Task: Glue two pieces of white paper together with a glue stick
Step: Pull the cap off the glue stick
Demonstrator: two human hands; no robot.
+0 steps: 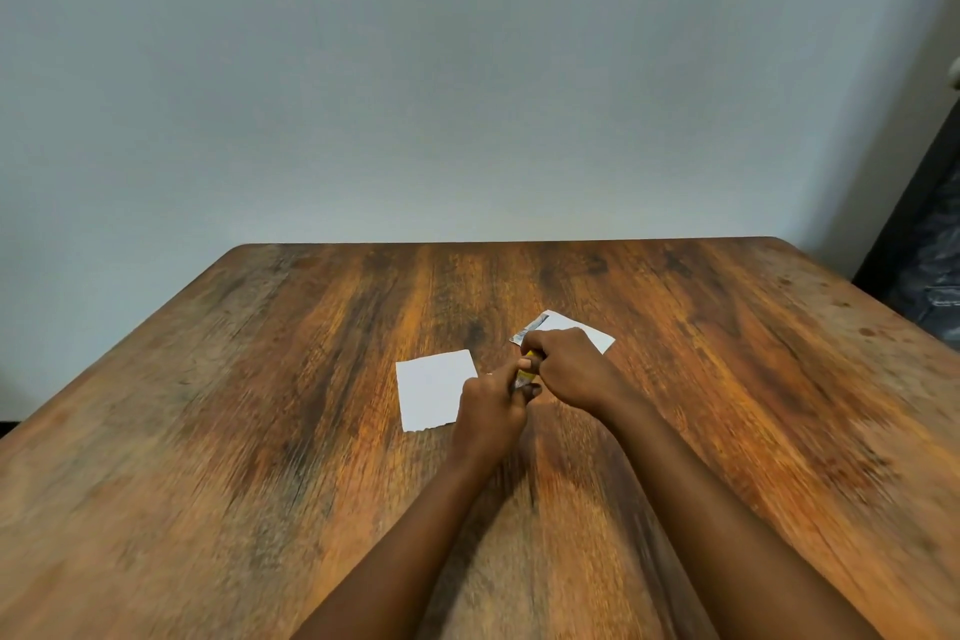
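Two pieces of white paper lie on the wooden table (260,431). The left paper (434,392) is a near-square sheet with a torn lower edge. The right paper (582,330) lies farther back and is partly covered by my right hand. Between my hands is a glue stick (525,369), yellow with a grey label, mostly hidden. My left hand (491,413) grips its lower end with curled fingers. My right hand (563,369) grips its upper end from the right. Both hands meet just right of the left paper.
A pale wall stands behind the table's far edge (498,240). A dark object (930,265) stands past the table's right corner. Bare wood surrounds the papers on all sides.
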